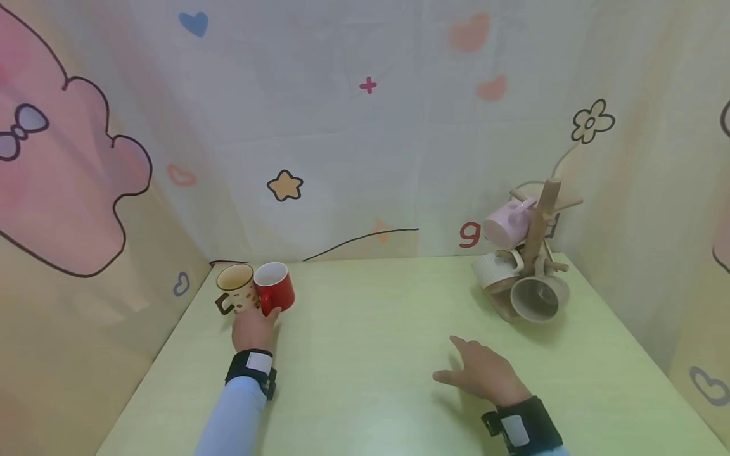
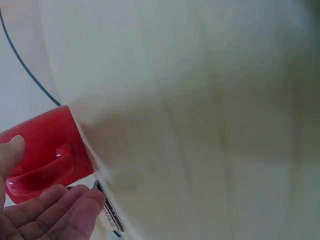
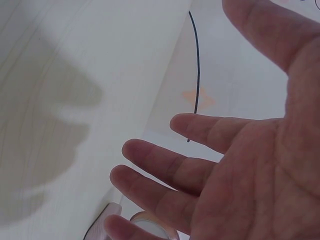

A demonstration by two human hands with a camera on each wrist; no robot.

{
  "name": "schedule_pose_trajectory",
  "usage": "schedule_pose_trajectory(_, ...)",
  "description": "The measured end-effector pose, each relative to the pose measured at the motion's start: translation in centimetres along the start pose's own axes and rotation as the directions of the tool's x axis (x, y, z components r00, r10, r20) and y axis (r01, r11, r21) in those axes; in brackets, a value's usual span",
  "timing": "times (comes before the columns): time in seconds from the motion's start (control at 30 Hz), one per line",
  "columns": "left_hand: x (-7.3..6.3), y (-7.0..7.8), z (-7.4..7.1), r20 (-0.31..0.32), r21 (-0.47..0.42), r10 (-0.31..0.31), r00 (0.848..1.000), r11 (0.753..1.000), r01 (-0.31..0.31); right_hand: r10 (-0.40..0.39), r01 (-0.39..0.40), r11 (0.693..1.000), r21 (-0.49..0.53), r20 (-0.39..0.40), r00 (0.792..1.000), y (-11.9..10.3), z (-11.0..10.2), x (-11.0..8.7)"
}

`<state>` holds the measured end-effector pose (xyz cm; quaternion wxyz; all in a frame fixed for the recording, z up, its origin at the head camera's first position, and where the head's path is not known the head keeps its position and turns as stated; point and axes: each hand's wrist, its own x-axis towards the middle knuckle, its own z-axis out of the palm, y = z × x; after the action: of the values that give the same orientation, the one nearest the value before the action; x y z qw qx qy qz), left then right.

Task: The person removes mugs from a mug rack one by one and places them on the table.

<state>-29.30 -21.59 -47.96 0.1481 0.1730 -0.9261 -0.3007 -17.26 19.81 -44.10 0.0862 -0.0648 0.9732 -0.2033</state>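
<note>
At the back left of the table stands a red mug [image 1: 277, 294] with a white inside, its handle turned toward me. My left hand [image 1: 253, 329] is right at that mug. In the left wrist view the thumb [image 2: 16, 145] overlaps the mug's side, and the fingers [image 2: 82, 212] lie extended beside the red handle [image 2: 42, 175], not curled round it. Close by is a cream mug [image 1: 236, 278] with brown spots and a dark handle, partly behind the left hand. Over the table at the right, my right hand [image 1: 485, 373] holds nothing, fingers spread in the right wrist view.
A wooden mug tree [image 1: 542, 221] stands at the back right. On it hang a pink mug [image 1: 504, 226], a white ribbed mug [image 1: 495, 271] and a greyish mug [image 1: 538, 299] with its mouth toward me. A patterned curtain [image 1: 353, 139] surrounds the pale table [image 1: 365, 354].
</note>
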Motion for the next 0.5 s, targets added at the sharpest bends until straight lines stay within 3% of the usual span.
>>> schedule_pose_trajectory(0.17,-0.5,0.4,0.1,0.046,0.029,0.005,0.999,1.0,-0.006,0.005,-0.005,1.0,-0.007,0.01,1.0,0.1,-0.1,0.3)
schedule_pose_trajectory(0.3,-1.1,1.5,-0.2,0.097,0.109,0.04,0.994,0.993,-0.051,0.008,-0.008,1.0,-0.018,0.014,1.0,0.3,-0.2,0.5)
schedule_pose_trajectory(0.5,-1.9,3.7,-0.5,0.228,0.281,0.131,0.965,0.94,-0.194,0.01,-0.009,0.999,-0.044,0.01,1.0,0.6,-0.7,1.0)
